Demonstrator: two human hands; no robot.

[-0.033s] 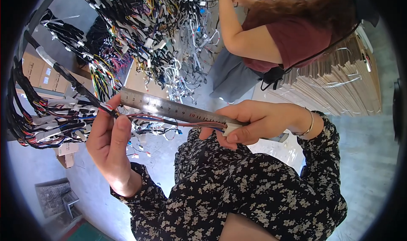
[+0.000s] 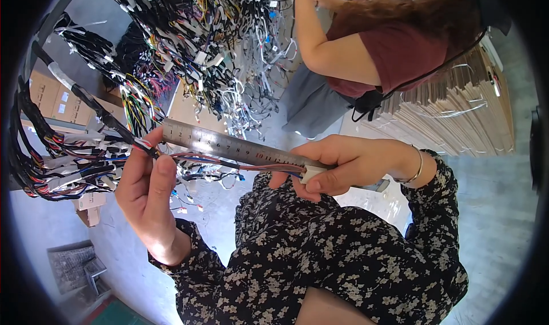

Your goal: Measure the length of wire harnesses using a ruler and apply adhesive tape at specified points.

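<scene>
A steel ruler spans the gap between my two hands, sloping down a little to the right. My left hand is closed, thumb and fingers pinching a taped wire harness at the ruler's left end. From that pinch several thin coloured wires run along the ruler's lower edge to a white connector. My right hand is closed on the connector and the ruler together, its thumb over the connector. The fingers partly hide the ruler's right portion.
Dense bundles of wire harnesses hang ahead and to the left. A person in a maroon shirt works at far right, arms toward the bundles. Behind that person stands a stack of flat cardboard. Cardboard boxes sit at the left.
</scene>
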